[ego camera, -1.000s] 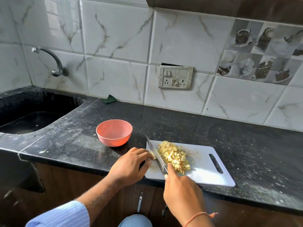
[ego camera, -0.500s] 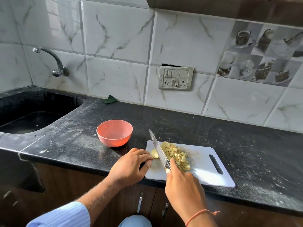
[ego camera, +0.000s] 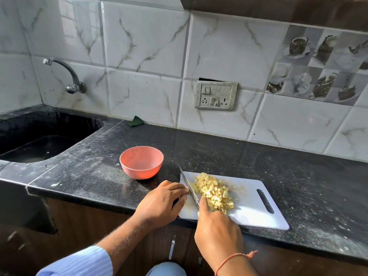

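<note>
Plainly, on the head view, the right hand [ego camera: 218, 228] has its grip closed round the knife [ego camera: 189, 186]; the left hand [ego camera: 159, 202], fingers curled, pins a pale piece [ego camera: 192, 187] at the blade; the diced pile [ego camera: 215, 194] lies just right on the board [ego camera: 254, 212]; fingertips this close could get nicked if the blade skids.

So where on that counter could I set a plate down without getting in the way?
The counter is bare right of the cutting board, behind it toward the wall, and between the pink bowl and the sink. Crowded: the board's left end, where left hand, right hand, knife and diced pieces meet.
</note>
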`<action>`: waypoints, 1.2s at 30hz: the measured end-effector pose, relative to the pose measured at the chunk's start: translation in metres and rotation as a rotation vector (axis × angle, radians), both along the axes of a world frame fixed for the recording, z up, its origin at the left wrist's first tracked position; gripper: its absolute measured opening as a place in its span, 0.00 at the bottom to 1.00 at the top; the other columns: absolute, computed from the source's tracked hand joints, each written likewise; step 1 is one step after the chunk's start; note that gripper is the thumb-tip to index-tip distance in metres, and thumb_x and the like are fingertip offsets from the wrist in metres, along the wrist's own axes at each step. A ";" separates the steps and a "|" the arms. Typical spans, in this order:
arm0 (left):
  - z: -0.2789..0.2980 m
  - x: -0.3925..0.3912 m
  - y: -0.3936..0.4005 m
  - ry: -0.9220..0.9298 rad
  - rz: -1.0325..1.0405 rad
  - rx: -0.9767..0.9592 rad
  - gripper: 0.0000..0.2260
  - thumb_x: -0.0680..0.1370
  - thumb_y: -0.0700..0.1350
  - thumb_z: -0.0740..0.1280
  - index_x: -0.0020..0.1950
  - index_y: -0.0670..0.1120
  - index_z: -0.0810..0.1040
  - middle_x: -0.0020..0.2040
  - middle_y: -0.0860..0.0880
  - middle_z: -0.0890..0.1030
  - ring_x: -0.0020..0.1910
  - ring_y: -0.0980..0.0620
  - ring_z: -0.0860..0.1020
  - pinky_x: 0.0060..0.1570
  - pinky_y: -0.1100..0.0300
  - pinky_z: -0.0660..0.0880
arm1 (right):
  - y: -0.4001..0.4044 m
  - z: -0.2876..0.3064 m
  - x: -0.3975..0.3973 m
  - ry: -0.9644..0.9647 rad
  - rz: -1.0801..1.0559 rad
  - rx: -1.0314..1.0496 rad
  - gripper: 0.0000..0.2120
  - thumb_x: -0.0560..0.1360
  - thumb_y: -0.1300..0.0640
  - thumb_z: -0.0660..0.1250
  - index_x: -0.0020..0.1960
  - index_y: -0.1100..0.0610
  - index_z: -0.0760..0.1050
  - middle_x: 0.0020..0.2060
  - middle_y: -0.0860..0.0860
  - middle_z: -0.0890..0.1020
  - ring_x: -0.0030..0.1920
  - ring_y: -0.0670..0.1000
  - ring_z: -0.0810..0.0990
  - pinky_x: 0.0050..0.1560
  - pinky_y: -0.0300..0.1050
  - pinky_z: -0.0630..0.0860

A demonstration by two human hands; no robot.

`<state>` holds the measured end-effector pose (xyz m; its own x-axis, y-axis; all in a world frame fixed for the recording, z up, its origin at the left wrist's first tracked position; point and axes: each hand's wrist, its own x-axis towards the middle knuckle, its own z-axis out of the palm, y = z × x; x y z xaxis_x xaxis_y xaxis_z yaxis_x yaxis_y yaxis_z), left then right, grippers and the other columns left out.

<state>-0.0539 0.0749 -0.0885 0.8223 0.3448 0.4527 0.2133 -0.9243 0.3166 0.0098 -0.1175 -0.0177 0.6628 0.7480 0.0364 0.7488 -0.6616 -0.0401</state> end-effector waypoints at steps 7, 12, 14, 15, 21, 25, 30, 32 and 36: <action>0.002 0.000 -0.001 0.024 -0.004 0.027 0.19 0.86 0.60 0.55 0.71 0.58 0.78 0.70 0.65 0.76 0.66 0.62 0.70 0.61 0.61 0.77 | 0.018 -0.006 0.018 0.059 0.012 0.152 0.25 0.87 0.52 0.54 0.83 0.48 0.56 0.57 0.54 0.84 0.57 0.57 0.83 0.52 0.52 0.80; 0.001 0.001 0.001 0.032 -0.013 0.038 0.20 0.86 0.61 0.53 0.73 0.60 0.77 0.71 0.67 0.74 0.68 0.65 0.67 0.64 0.63 0.74 | 0.007 -0.010 0.042 0.170 0.029 0.404 0.25 0.87 0.49 0.54 0.84 0.43 0.58 0.59 0.50 0.85 0.54 0.51 0.83 0.53 0.46 0.80; -0.001 0.001 0.002 0.031 -0.008 0.024 0.20 0.86 0.61 0.54 0.73 0.60 0.77 0.70 0.67 0.74 0.68 0.65 0.67 0.64 0.64 0.74 | 0.001 -0.009 0.061 0.283 0.021 0.495 0.23 0.87 0.50 0.55 0.82 0.42 0.62 0.47 0.46 0.84 0.41 0.46 0.80 0.38 0.40 0.74; 0.000 0.001 0.002 0.030 -0.008 0.018 0.20 0.86 0.61 0.55 0.72 0.60 0.78 0.70 0.67 0.74 0.68 0.65 0.68 0.64 0.64 0.74 | -0.003 -0.010 0.071 0.359 0.020 0.534 0.22 0.87 0.50 0.56 0.81 0.42 0.65 0.40 0.45 0.83 0.35 0.44 0.77 0.32 0.37 0.70; 0.006 0.003 0.005 0.017 -0.014 -0.078 0.16 0.84 0.59 0.59 0.71 0.61 0.75 0.69 0.68 0.71 0.68 0.65 0.68 0.66 0.60 0.73 | -0.030 -0.022 0.111 0.976 0.006 0.915 0.18 0.85 0.52 0.64 0.73 0.40 0.73 0.28 0.45 0.68 0.27 0.44 0.64 0.25 0.38 0.62; 0.015 0.023 0.022 0.099 -0.103 -0.148 0.25 0.83 0.47 0.63 0.80 0.58 0.67 0.79 0.64 0.66 0.78 0.61 0.60 0.79 0.58 0.62 | -0.037 -0.028 0.115 1.105 0.034 1.047 0.19 0.81 0.50 0.66 0.70 0.36 0.73 0.32 0.54 0.61 0.28 0.47 0.58 0.23 0.39 0.57; 0.041 0.051 0.042 0.261 -0.216 -0.046 0.24 0.82 0.44 0.65 0.78 0.57 0.73 0.74 0.57 0.75 0.74 0.58 0.68 0.72 0.72 0.60 | -0.037 -0.032 0.119 1.148 0.066 1.072 0.22 0.79 0.49 0.67 0.72 0.37 0.73 0.31 0.54 0.62 0.28 0.47 0.58 0.23 0.39 0.56; 0.047 0.055 0.049 0.286 -0.251 -0.024 0.20 0.82 0.45 0.67 0.74 0.54 0.78 0.68 0.55 0.79 0.67 0.57 0.73 0.64 0.78 0.58 | -0.038 -0.034 0.120 1.156 0.070 1.088 0.23 0.79 0.48 0.68 0.73 0.39 0.73 0.31 0.53 0.63 0.28 0.47 0.58 0.24 0.40 0.56; 0.054 0.056 0.054 0.350 -0.237 0.000 0.16 0.80 0.52 0.72 0.68 0.56 0.82 0.57 0.59 0.80 0.53 0.61 0.76 0.56 0.65 0.74 | -0.040 -0.038 0.122 1.172 0.076 1.110 0.24 0.78 0.44 0.71 0.73 0.39 0.73 0.32 0.53 0.63 0.29 0.48 0.58 0.24 0.41 0.55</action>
